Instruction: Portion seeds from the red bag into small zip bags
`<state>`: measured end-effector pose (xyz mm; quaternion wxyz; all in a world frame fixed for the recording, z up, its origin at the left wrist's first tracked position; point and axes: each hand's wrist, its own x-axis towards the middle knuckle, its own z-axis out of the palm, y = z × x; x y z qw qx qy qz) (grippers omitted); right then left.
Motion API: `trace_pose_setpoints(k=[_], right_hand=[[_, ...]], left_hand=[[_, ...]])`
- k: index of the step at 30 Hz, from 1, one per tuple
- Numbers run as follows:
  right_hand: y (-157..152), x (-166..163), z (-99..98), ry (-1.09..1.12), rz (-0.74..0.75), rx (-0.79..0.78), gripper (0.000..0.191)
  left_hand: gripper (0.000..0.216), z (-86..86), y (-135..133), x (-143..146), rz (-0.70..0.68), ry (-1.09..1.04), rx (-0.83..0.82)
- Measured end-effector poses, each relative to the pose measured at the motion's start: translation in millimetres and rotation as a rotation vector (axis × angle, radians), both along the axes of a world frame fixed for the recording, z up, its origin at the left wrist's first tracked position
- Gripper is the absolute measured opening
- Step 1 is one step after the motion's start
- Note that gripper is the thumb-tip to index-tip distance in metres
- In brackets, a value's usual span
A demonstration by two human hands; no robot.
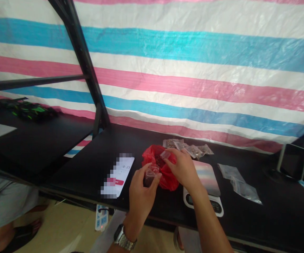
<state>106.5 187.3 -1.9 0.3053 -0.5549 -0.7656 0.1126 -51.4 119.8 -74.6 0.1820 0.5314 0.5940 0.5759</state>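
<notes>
My left hand (142, 189) is closed around a small clear plastic cup (152, 172), held upright at the near left side of a red plastic bag (169, 181). Over the bag's mouth, my right hand (180, 167) pinches a small clear plastic piece (165, 155), whose exact kind I cannot make out. Small dark bits show inside the bag, partly hidden by my hands. Just right of the bag, partly under my right forearm, lies a white kitchen scale (207, 179) with a shiny metal plate.
Several filled clear packets (194, 150) lie behind the bag. Flat clear zip bags (243, 182) are right of the scale. A lit phone (118, 177) lies at left, and a dark-screened device (292, 161) stands at far right. A seated person's leg (9, 203) shows at lower left.
</notes>
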Motion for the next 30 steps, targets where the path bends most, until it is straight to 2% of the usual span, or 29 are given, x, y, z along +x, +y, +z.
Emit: trace_pose_setpoints(k=[2,5,11,14,17,21,25,30], right_hand=[[9,-4,-9.9,-0.107,0.005,-0.072,0.025],[13,-10,-16.5,-0.147,-0.006,-0.115,0.024],[10,-16,-12.4,-0.119,0.061,-0.179,0.021],[7,-18,-11.4,-0.080,0.115,-0.199,0.021],[2,-20,-10.7,-0.025,0.106,-0.225,0.020],[-3,-24,-9.9,0.103,-0.006,-0.301,0.021],[-4,-26,-9.8,0.337,-0.102,-0.383,0.018],[-5,-18,-2.6,0.691,-0.003,-0.480,0.017]], left_hand=[[0.036,-1.4,-3,1,-0.029,-0.001,-0.039],[0.039,-1.4,-4,1,-0.044,-0.028,-0.082],[0.043,6.4,5,0,-0.117,-0.270,-0.177],[0.045,9.4,9,-3,-0.122,-0.348,-0.177],[0.050,9.1,11,-5,-0.099,-0.405,-0.160],[0.054,6.8,15,-6,-0.087,-0.417,-0.169],[0.053,6.4,15,-8,-0.044,-0.365,-0.144],[0.047,7.7,10,-10,0.078,-0.151,-0.005]])
